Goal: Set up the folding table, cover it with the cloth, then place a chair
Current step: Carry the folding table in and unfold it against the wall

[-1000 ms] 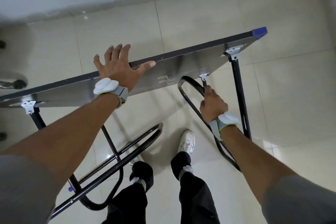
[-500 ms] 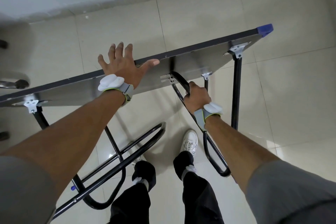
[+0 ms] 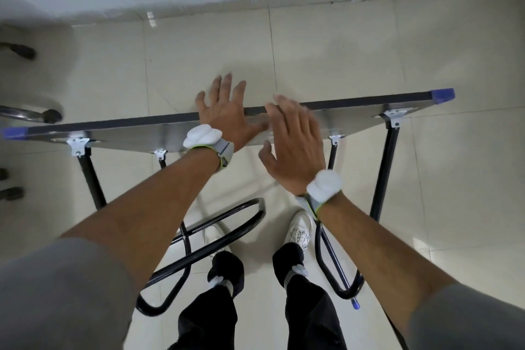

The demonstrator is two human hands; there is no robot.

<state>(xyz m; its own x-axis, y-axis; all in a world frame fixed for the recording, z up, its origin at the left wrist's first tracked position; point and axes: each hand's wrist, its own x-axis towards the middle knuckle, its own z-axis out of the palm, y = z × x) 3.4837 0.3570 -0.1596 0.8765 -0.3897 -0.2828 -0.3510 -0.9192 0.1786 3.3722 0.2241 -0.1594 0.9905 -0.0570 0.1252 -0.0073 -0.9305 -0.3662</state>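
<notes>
Folding table (image 3: 119, 138) lies on its side across mid-frame, legs (image 3: 384, 173) toward the person. Left hand (image 3: 227, 115) flat on its top edge; right hand (image 3: 295, 145), fingers straight, just beside. Likely stiff and heavy; grip the long edge.

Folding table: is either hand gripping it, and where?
Nothing is gripped. The left hand lies flat against the folding table at its edge, fingers spread; the right hand is open beside it, contact unclear.
</notes>
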